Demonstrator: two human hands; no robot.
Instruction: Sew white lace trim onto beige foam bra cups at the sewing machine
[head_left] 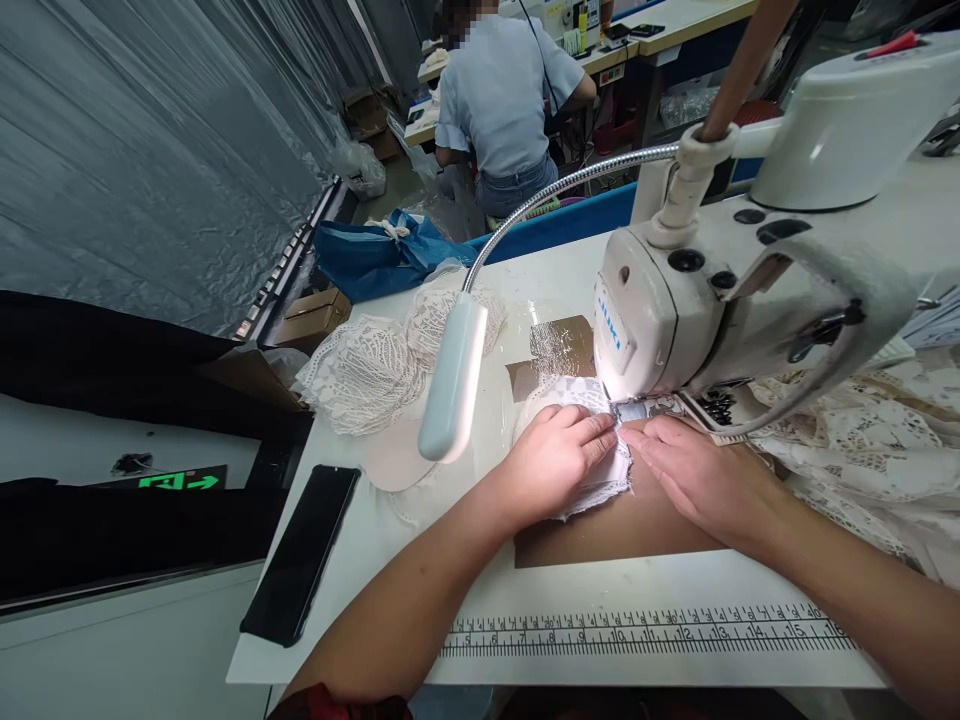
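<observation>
The worker's left hand (562, 455) lies palm-down on a piece of white lace (607, 485), fingers stretched across it and pressing rather than clenched. The right hand (679, 460) has its fingers together, tips at the lace's right edge, almost meeting the left fingertips; from here I can't tell whether it pinches any cloth. The lace is just in front of the needle end of a white JUKI sewing machine (645, 310), partly hidden by the left hand, its lower edge frayed. Under it a brown sheet (645, 530) covers part of the white tabletop (480, 560), and a printed ruler scale (645, 632) runs along the near edge.

A gooseneck lamp (454, 385) hangs its pale green head to the left of the hands. Beyond it I see two lace bundles, one (367, 375) in front of and left of the other (491, 315), with a beige rounded piece (397, 455) just below them. A black smartphone (304, 555) lies at the table's left edge. Over to the right, past the machine, cream lace fabric (885, 450) is heaped in folds.

Across the way a co-worker in a light blue shirt (499, 100) sits facing away at another table. Silvery curtains (150, 150) hang on the left, above a green exit sign (180, 482).
</observation>
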